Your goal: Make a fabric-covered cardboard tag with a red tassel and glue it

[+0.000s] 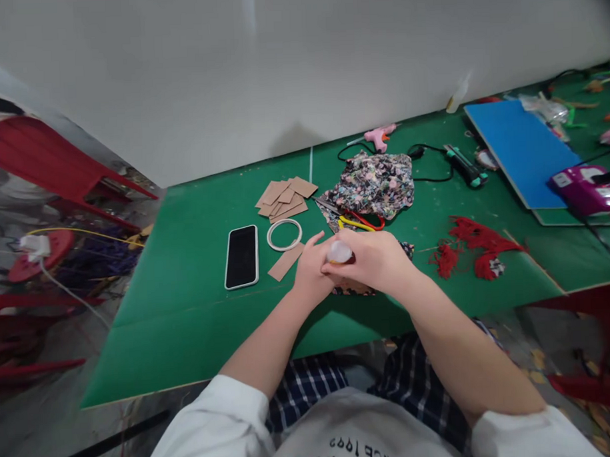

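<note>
My right hand [373,256] is closed round a small translucent bottle [340,252], its whitish round end facing up at me. The bottle's other end is hidden by my fingers. Pressed close beside it is my left hand [312,268], one finger stretched out and the others mostly hidden. Beneath both hands lies a piece of dark floral cloth [354,290] with a brownish surface. Just beyond them are scissors [357,223] with yellow and red handles, against a larger bunched floral cloth [376,183]. A narrow cardboard strip [285,263] lies left of my left hand.
Left of my hands are a phone [241,257], a white ring [284,235] and several cardboard pieces [284,197]. A pink glue gun [379,138] is by the wall. Red yarn tassels [485,242], a blue board [525,151] and a purple device [588,188] lie right.
</note>
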### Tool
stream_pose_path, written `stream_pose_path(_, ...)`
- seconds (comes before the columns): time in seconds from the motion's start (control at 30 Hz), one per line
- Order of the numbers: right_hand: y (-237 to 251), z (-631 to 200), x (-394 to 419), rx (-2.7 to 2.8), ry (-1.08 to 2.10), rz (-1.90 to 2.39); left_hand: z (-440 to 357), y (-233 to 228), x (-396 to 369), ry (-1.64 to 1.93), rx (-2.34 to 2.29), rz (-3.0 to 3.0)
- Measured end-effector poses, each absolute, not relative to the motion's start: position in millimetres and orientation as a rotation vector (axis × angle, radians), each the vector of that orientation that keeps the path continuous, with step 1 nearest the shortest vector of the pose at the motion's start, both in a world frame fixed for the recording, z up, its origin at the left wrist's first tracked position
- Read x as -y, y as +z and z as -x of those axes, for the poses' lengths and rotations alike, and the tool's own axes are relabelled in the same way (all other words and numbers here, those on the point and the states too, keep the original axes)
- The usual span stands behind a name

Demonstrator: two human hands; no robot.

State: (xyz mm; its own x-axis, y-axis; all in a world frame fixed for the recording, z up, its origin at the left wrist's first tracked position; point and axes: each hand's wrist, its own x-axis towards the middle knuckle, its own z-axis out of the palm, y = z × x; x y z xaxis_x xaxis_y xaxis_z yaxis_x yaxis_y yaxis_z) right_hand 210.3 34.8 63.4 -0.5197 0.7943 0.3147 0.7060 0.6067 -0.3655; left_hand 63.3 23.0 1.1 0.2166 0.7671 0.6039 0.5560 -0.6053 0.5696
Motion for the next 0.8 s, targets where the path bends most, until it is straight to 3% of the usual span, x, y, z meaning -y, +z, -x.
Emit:
stream_pose_path(0.2,70,-216,-39,2.289,0.68,1.077,-70,8,-21,1.354,-1.272,-1.622)
stream_pose_path(0.33,69,-228,-46,2.159,0.756,1.085,-66,12,-30,1.497,-1.107,-1.294)
stream_pose_path(0.6,50,-221,-55,2.115,0.546,0.99,-58,0,-34,1.284,-1.335,-1.819)
stream_pose_path(0.8,40,-204,-50,2.227,0.688,0.991,-62,0,-29,1.113,-1.319,-2.184)
